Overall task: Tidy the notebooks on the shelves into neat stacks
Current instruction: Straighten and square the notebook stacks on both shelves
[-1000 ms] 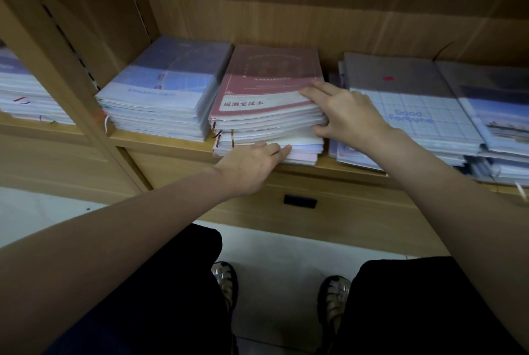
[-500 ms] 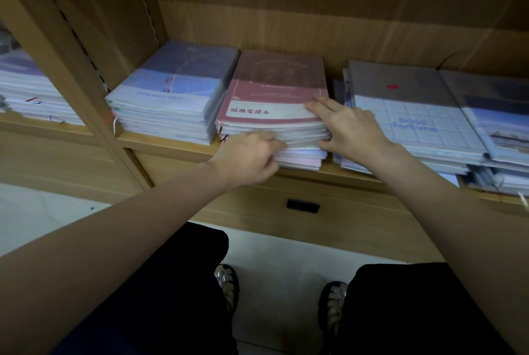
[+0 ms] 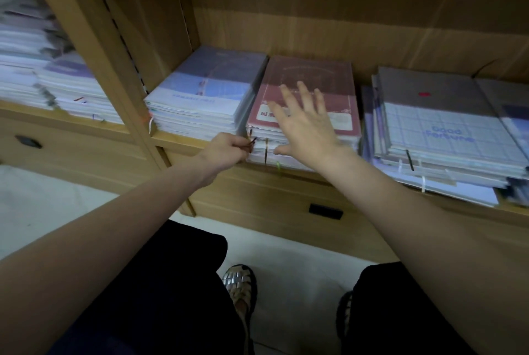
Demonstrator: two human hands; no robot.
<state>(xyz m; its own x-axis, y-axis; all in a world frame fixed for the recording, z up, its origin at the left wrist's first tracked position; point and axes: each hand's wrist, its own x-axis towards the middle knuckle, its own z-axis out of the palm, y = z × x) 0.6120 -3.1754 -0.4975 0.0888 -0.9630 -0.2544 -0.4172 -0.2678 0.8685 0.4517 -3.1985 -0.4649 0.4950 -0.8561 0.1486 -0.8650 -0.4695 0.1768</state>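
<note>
- The red-covered stack [image 3: 312,79] of notebooks sits at the centre of the frame on the wooden shelf [image 3: 183,140], its front edge at the shelf's lip.
- The right hand [image 3: 305,122] lies over the front of its top cover, fingers spread wide and flat, gripping nothing; the thumb hangs down in front of the stack's front edge. Whether the palm presses the cover or floats just above it cannot be told.
- The left hand [image 3: 226,150], centre-left, is curled shut at the stack's lower left corner, fingertips pinched on what looks like a thin dark ribbon marker [image 3: 253,141].
- A blue-and-white stack [image 3: 209,97] stands just left of the red one, their sides touching or nearly so.
- To the right, a grey grid-covered stack [image 3: 438,125] reads "Good Fortune"; its lower notebooks jut out unevenly.
- Blurred white stacks [image 3: 43,74] fill the left compartment.
</note>
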